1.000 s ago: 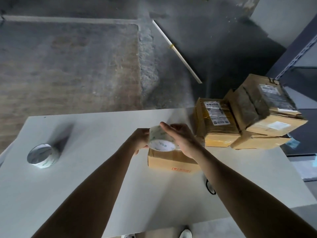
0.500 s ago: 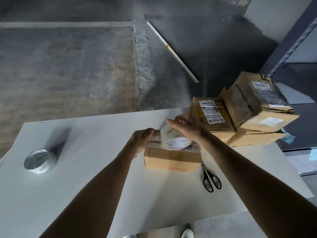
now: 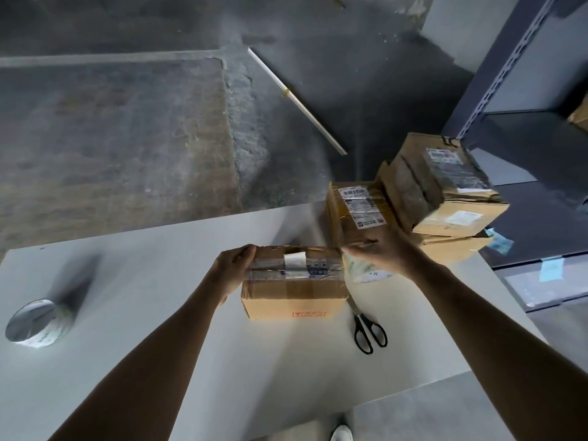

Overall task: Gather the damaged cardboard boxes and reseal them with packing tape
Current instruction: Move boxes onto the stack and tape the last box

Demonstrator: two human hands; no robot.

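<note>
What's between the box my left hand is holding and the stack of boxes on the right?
In the head view, the right hand holding the tape roll fills the gap between the small box and the stacked boxes.

Taped brown box (image 3: 292,294), tape roll (image 3: 366,271) beside

Black-handled steel scissors (image 3: 360,317) flat on white tabletop (image 3: 159,268), 4 o'clock of centre. Thin white rod (image 3: 297,101) on grey concrete floor (image 3: 111,138), 12 o'clock. Grey slotted metal shelving (image 3: 509,62), 2 o'clock. Blue paper scraps (image 3: 552,268), 3 o'clock (any writing unreadable). White shoe toe (image 3: 342,433), 6 o'clock.
</note>
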